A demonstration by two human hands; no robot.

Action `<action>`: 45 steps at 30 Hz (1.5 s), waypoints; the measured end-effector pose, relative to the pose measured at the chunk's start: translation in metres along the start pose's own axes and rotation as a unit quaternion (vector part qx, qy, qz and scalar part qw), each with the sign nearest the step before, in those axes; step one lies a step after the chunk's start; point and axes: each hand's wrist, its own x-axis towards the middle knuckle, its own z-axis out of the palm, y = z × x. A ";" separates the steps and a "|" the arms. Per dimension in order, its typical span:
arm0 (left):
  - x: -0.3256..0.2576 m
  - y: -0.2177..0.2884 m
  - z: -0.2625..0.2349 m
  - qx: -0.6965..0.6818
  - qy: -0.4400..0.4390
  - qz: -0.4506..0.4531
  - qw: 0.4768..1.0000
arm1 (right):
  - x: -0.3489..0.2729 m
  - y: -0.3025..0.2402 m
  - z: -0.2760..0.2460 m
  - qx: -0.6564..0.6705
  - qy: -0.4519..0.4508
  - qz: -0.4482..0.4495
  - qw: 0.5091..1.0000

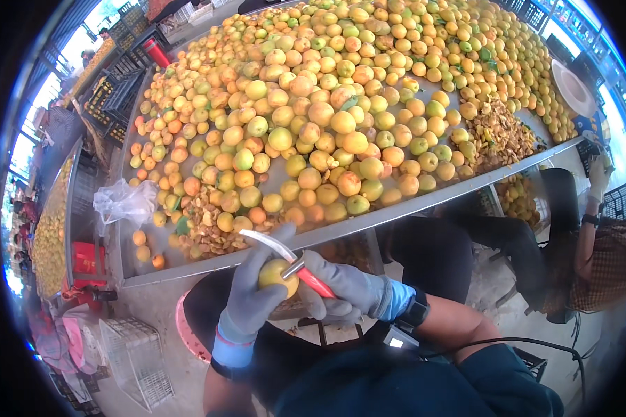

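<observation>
My left hand (249, 295), in a grey glove with a blue cuff, holds a yellow round fruit (277, 276) below the table's front edge. My right hand (348, 288), also in a grey glove, grips a knife with a red handle (318, 283). Its curved metal blade (271, 243) arches over the fruit and touches its top. Both hands sit close together over my lap.
A large metal table (368, 221) carries a heap of yellow and orange fruit (327, 118), with piles of scraps (497, 135) and a clear plastic bag (124, 201). Another person (598, 243) sits at the right. A wire basket (138, 361) and a pink basin (186, 333) stand on the floor.
</observation>
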 end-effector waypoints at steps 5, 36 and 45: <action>0.000 0.001 0.016 -0.276 0.101 -0.034 0.955 | -0.023 0.015 -0.012 -0.004 -0.046 -0.096 0.994; -0.001 0.003 0.039 -0.389 0.110 0.048 0.913 | -0.029 0.018 0.023 -0.226 0.035 -0.111 0.967; 0.001 0.022 0.042 0.232 0.283 0.067 0.928 | -0.025 -0.006 0.033 -0.138 0.094 0.021 0.986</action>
